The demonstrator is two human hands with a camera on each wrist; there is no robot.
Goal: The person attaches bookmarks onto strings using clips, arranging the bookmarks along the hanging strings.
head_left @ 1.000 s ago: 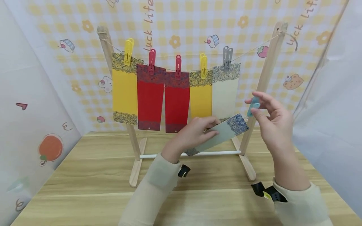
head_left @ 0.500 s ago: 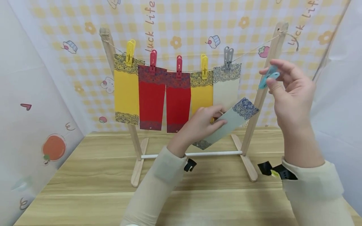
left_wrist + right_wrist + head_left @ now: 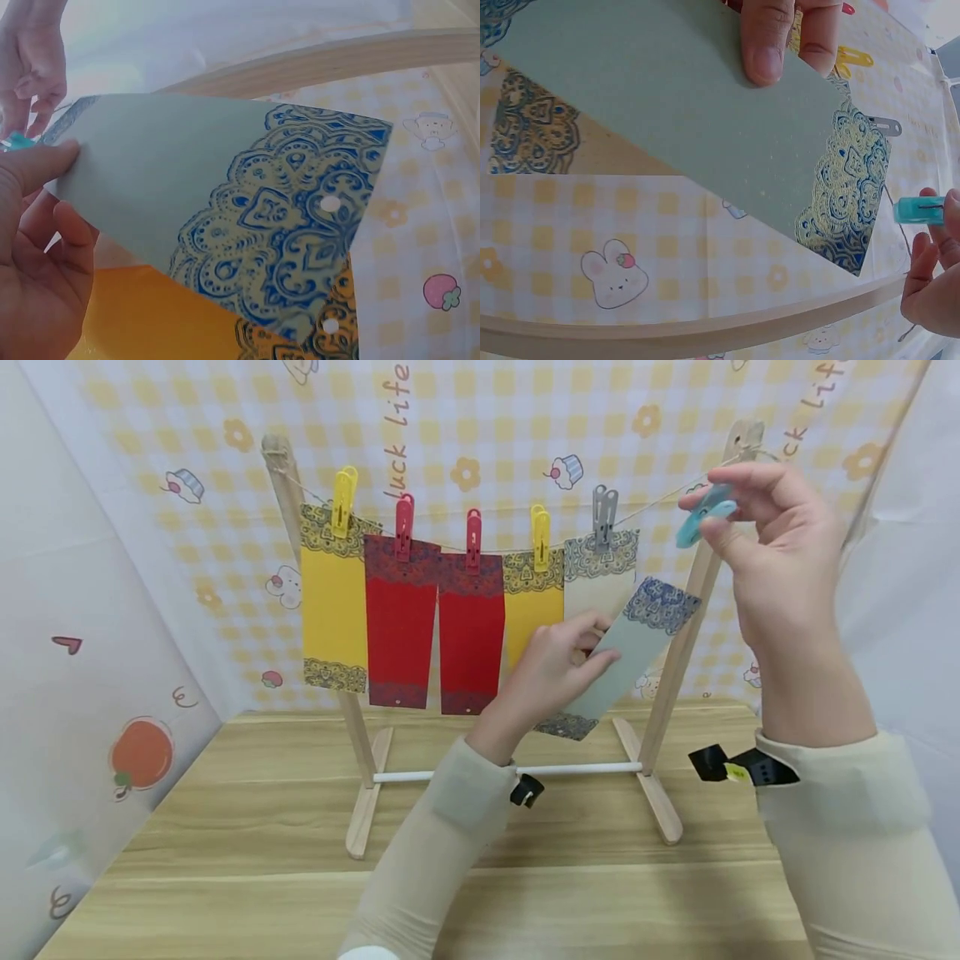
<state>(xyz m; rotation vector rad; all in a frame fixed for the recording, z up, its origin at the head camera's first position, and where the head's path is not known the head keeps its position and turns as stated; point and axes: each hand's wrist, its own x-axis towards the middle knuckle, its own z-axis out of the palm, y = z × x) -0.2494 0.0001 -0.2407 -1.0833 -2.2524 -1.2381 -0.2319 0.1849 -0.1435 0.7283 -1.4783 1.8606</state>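
Observation:
My left hand (image 3: 551, 672) pinches a pale green card (image 3: 626, 652) between thumb and fingers. Blue lace patterns edge both its ends, and it slants up to the right in front of a cream card (image 3: 596, 593) on the string. In the left wrist view the card's lower lace end (image 3: 292, 217) shows a punched hole. My right hand (image 3: 787, 543) pinches a light blue clothespin (image 3: 703, 518) between thumb and fingers, up near the string's right part and the right post. Apart from the clothespin, the card's upper end lies just below it.
A wooden stand's left post (image 3: 285, 485) and right post (image 3: 697, 585) carry the string. From it hang yellow, red and cream cards on yellow, red and grey clothespins (image 3: 604, 518). A white rod (image 3: 577, 768) joins the feet on the wooden table (image 3: 300, 902).
My right hand has lifted the clothespin away from the card and up to the string's height. My left hand has raised the card and turned it steeper, moving a little right.

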